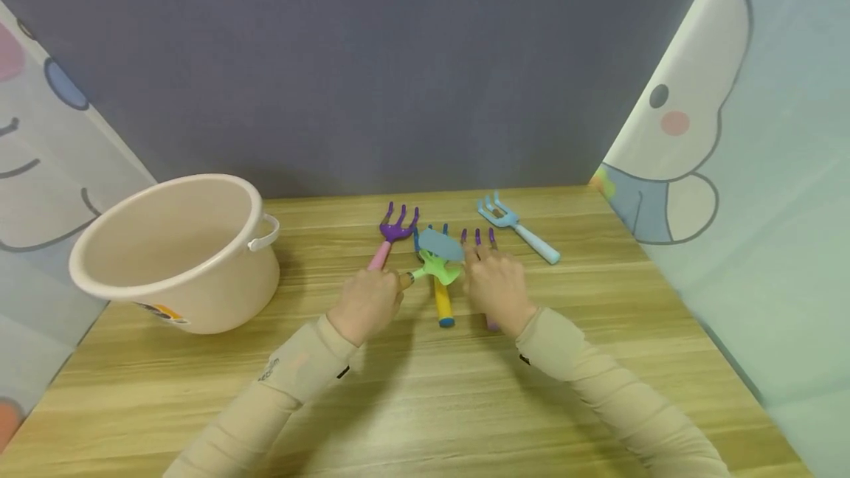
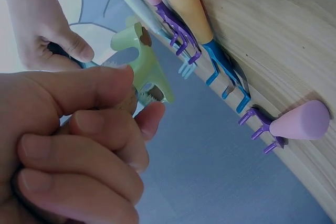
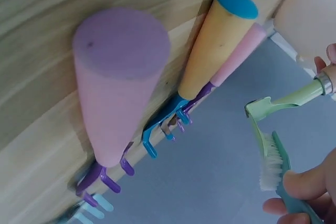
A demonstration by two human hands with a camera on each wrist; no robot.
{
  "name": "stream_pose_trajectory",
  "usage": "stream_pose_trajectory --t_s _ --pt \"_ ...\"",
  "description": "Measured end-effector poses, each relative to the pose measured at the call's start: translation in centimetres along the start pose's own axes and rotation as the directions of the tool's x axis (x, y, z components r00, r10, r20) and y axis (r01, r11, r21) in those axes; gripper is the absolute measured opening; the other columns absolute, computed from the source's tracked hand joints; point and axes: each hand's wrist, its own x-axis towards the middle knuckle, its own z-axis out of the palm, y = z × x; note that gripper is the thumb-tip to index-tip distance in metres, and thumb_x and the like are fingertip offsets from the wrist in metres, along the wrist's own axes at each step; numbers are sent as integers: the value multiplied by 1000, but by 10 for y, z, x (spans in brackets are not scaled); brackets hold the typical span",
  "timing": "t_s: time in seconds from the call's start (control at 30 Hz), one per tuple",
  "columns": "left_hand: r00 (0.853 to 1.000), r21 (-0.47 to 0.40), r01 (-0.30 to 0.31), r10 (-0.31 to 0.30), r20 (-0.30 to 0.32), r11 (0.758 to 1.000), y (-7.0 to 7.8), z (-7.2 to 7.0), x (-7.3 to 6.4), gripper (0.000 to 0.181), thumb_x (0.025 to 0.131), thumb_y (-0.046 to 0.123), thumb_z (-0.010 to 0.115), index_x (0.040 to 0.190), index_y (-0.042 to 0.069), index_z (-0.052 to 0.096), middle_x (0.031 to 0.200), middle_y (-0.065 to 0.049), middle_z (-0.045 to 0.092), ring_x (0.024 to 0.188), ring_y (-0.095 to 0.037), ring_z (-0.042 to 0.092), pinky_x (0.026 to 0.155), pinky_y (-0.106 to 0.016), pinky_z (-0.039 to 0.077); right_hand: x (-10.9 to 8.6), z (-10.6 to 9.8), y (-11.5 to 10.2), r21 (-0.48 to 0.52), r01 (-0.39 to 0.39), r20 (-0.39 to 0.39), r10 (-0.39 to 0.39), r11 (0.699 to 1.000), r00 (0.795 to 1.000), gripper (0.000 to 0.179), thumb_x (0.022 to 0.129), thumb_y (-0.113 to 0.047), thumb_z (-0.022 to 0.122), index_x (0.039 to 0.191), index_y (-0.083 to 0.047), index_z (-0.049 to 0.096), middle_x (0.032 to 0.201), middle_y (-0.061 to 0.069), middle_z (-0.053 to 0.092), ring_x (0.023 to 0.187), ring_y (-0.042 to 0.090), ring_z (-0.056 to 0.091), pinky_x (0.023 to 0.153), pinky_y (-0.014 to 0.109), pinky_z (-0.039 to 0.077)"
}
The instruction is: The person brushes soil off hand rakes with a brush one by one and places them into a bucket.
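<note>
My left hand (image 1: 367, 302) grips the wooden handle of a small garden hoe with a light green head (image 1: 438, 269). My right hand (image 1: 494, 282) pinches a blue-green brush (image 1: 440, 244), its white bristles (image 3: 271, 166) against the green head in the right wrist view. Both are held above the table. Below and around them lie hand rakes: a blue one with a yellow handle (image 1: 443, 305), a purple one with a pink handle (image 1: 378, 255) at left, and another purple one (image 3: 121, 87) partly hidden under my right hand in the head view.
A light blue hand rake (image 1: 536, 243) lies at the right of the wooden table (image 1: 425, 404). On the left stands a large cream bucket (image 1: 226, 293) with a white handle. A dark grey panel (image 1: 398, 72) rises behind, and cartoon-printed sheets (image 1: 764, 168) flank both sides.
</note>
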Motion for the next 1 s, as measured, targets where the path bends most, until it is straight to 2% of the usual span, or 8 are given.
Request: stream_pose_trajectory --t_s 0.17,0.2,0.3,0.43,0.57,0.67,0.77,1.0 --pt "1000 -18 10 -10 -12 1000 1 1 0 17 84 20 63 85 4 67 71 -9 65 46 -20 51 38 -29 43 4 -4 0 71 -137 150 125 988 981 33 86 -28 61 113 -9 65 96 13 69 36 6 24 31 18 18" --pt "1000 -26 11 -12 -15 1000 2 2 0 17 84 20 64 86 3 67 71 -9 65 46 -19 51 38 -29 42 5 -5 0 74 -150 163 136 986 977 34 87 -29 60 114 -10 64 96 13 69 36 7 25 31 18 18" --pt "999 -31 11 -12 -38 999 3 2 0 17 84 20 64 85 3 66 70 -7 63 47 -19 51 37 -28 41 7 -8 -4 55 -124 137 115 991 984 33 86 -29 61 111 -9 66 84 10 68 37 8 32 30 19 22" --pt "996 -34 -8 5 -90 999 4 2 -1 14 83 19 65 86 5 67 63 -4 59 46 -19 50 36 -27 39 6 -7 -13 -64 15 29 -13 998 999 32 78 -19 66 106 -2 67 79 7 67 44 10 46 35 19 30" --pt "987 -45 -27 20 -159 999 5 4 -2 11 83 16 65 83 5 67 56 -1 52 42 -16 46 33 -24 35 2 -3 -22 -190 93 -32 -101 977 994 34 74 -11 63 105 1 66 68 3 61 43 7 42 38 18 28" --pt "979 -38 -32 23 -205 999 5 7 -2 13 82 16 65 78 4 64 55 -2 52 42 -16 47 33 -24 35 0 0 -25 -207 73 -47 -84 976 995 33 74 -12 62 104 0 66 62 2 57 41 6 34 37 18 24" --pt "972 -27 -31 23 -236 999 7 9 -2 16 82 17 65 75 3 62 54 -3 54 42 -17 48 34 -24 36 0 1 -26 -168 25 -33 -31 985 999 32 76 -15 63 104 0 66 62 4 58 40 6 31 36 19 23" --pt "965 -15 -17 13 -262 1000 9 12 -2 20 81 18 67 70 4 58 50 0 45 40 -12 40 31 -22 31 4 -1 -25 -40 -49 88 52 998 995 36 86 -29 61 107 0 65 63 5 61 36 6 27 30 19 23"
